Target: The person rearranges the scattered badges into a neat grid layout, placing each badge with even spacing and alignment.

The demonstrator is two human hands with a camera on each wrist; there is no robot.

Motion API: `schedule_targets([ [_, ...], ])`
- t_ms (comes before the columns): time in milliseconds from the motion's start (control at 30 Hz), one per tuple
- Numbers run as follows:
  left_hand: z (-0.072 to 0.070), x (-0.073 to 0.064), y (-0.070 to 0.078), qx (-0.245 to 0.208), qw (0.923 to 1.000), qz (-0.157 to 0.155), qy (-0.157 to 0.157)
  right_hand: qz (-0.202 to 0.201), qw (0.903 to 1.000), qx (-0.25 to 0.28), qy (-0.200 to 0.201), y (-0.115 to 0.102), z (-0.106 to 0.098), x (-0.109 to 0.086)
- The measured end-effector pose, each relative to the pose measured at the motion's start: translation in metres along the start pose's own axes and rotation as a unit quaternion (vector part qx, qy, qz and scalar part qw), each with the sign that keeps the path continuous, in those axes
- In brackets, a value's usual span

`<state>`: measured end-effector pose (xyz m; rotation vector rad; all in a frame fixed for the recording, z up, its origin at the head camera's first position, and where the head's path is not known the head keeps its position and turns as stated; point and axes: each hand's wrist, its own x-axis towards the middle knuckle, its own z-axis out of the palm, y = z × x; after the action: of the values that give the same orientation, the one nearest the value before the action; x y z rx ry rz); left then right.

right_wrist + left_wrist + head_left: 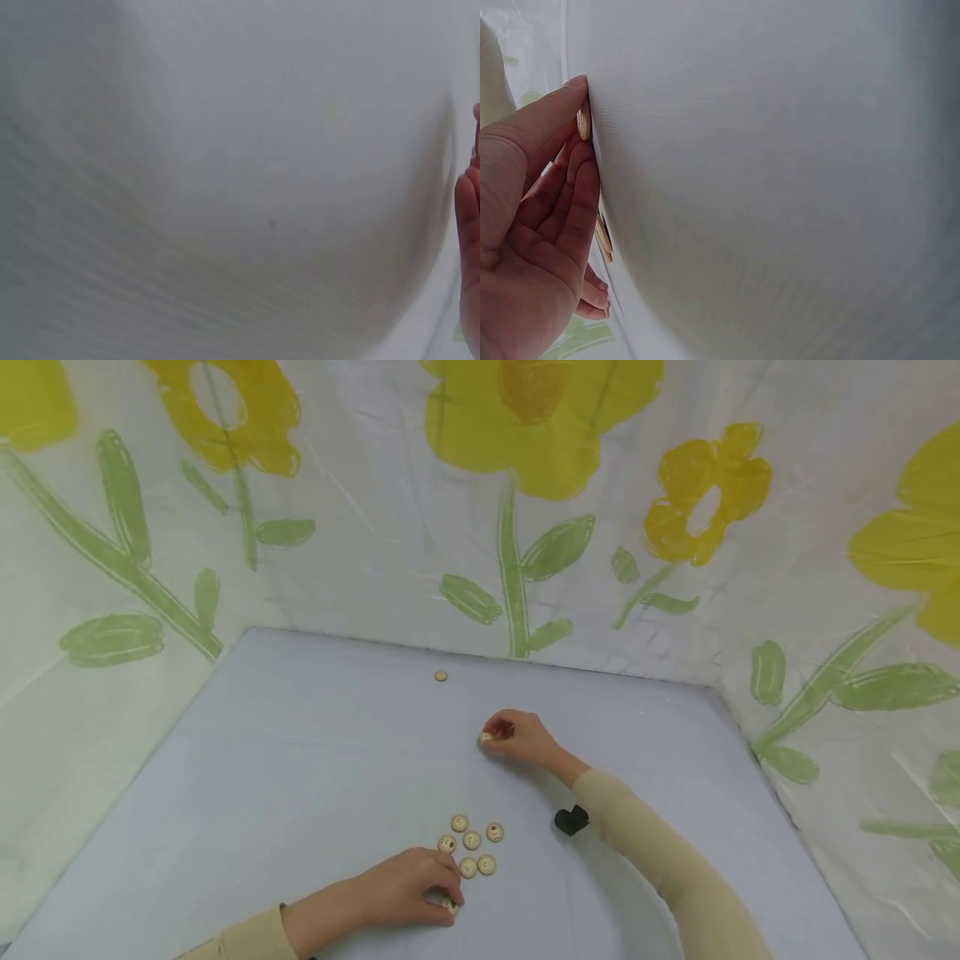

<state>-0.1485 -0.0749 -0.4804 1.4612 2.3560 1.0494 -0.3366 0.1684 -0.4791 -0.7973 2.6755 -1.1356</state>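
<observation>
My left hand (408,887) is low on the table, pinching a small round wooden disc (450,906) between thumb and fingers. In the left wrist view that disc (584,124) stands on edge under the thumb tip, close to the table surface. Just beyond the left fingers lies a loose cluster of several pale wooden discs (471,840) with dark printed marks. Farther out, my right hand (525,739) pinches another wooden disc (485,738) by its edge. Only part of the right hand (469,247) shows at the right edge of the right wrist view.
One single wooden disc (441,676) lies near the back edge of the pale table (300,760). A black object (572,820) sits against the right sleeve (637,827). White sheeting (360,552) painted with yellow flowers stands around the table's back and sides.
</observation>
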Motion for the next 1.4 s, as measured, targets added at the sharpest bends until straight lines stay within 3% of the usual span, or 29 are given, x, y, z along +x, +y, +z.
schedule_targets([
  [767,-0.001,0.000,0.001,0.011,0.9998,-0.013,-0.008,0.054,0.9976,-0.024,0.037,0.017,-0.014,0.036],
  [1033,0.000,0.000,0.001,0.009,1.0000,-0.004,0.001,0.079,0.9956,-0.019,0.046,0.022,-0.017,0.047],
  [1400,-0.001,0.001,0.004,0.006,0.9995,-0.030,-0.009,0.107,0.9920,-0.024,0.061,0.026,-0.018,0.061],
])
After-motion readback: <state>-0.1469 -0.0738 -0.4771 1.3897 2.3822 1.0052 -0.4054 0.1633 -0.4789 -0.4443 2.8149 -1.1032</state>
